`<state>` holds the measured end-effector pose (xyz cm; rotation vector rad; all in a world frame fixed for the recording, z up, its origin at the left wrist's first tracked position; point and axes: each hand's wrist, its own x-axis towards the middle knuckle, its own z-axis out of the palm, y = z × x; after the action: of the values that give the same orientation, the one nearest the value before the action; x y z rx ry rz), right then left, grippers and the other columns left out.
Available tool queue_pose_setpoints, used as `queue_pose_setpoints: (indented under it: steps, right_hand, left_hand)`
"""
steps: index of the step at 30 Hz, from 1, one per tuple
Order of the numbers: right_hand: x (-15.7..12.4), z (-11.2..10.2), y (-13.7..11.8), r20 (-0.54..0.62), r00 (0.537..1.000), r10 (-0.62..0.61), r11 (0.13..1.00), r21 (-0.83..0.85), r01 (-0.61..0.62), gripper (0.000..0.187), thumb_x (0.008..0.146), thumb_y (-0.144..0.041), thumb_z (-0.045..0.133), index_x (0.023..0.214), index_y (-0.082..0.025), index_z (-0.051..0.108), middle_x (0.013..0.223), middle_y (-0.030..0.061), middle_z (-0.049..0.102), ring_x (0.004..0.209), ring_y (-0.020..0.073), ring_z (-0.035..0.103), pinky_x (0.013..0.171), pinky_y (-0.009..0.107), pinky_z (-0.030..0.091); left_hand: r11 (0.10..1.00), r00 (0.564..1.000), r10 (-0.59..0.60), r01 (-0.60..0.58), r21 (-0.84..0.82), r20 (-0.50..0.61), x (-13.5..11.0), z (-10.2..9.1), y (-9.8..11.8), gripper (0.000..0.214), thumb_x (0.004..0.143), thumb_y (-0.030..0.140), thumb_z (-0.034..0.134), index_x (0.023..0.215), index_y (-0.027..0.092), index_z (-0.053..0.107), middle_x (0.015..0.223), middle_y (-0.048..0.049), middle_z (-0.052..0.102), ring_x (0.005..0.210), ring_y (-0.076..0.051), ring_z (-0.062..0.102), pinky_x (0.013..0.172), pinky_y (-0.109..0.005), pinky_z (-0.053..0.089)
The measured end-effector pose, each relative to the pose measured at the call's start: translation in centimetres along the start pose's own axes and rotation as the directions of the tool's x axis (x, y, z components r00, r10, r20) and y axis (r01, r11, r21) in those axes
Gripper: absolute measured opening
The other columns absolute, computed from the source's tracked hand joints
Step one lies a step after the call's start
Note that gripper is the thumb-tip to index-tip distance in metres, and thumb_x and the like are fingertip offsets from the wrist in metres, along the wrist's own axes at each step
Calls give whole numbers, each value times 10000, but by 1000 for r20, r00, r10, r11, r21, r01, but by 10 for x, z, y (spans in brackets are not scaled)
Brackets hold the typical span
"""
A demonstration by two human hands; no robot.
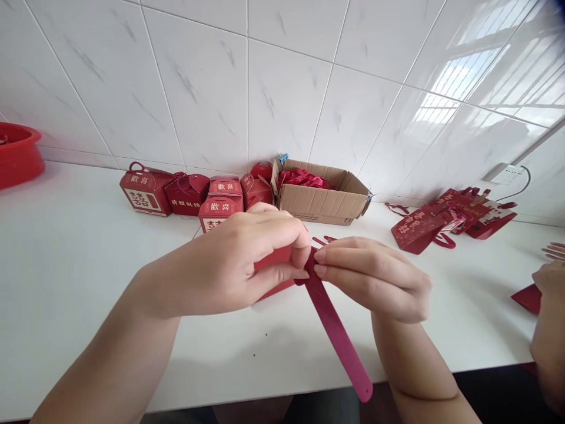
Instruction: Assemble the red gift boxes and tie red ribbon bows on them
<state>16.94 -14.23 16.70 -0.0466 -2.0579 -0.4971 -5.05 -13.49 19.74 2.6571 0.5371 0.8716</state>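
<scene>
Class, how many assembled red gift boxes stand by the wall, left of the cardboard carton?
5: far-left box, dark box beside it, rear box, front box, end box by the cardboard carton. More may hide behind the left hand.

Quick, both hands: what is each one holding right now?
left hand: closed, gripping the red card piece and pinching the top end of the strap.
right hand: closed, pinching the same end of the strap.
</scene>
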Motion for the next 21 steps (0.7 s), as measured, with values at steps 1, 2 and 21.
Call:
queue_pose_setpoints:
  steps: [1,2,21]
  right_hand:
    - [0,0,0,-1,1000,-3,1000,-2,3,165,858,9,537,795,-53,676,838,136,694,841,217,713,657,302,658]
    - [0,0,0,-2,1000,-5,1000,-5,4,164,859,7,538,797,-57,676,842,133,694,840,216,713,655,303,658]
    - [-12,-4,15,148,948,282,958,-89,-272,163,855,-37,592,866,-194,636,850,10,707,757,113,684,664,227,597]
  left_hand:
    - [1000,1000,-1,1,-2,-1,0,0,-1,80,888,204,576,830,227,525,789,25,638,785,-139,574,683,-273,481]
    - [1000,1000,-5,5,-2,-2,-1,0,-1,61,888,205,574,863,232,526,805,25,644,777,-137,578,675,-270,485]
    - [992,998,-35,41,122,-46,-22,-31,-6,107,789,199,709,831,294,735,784,50,743,772,-162,649,794,-360,525]
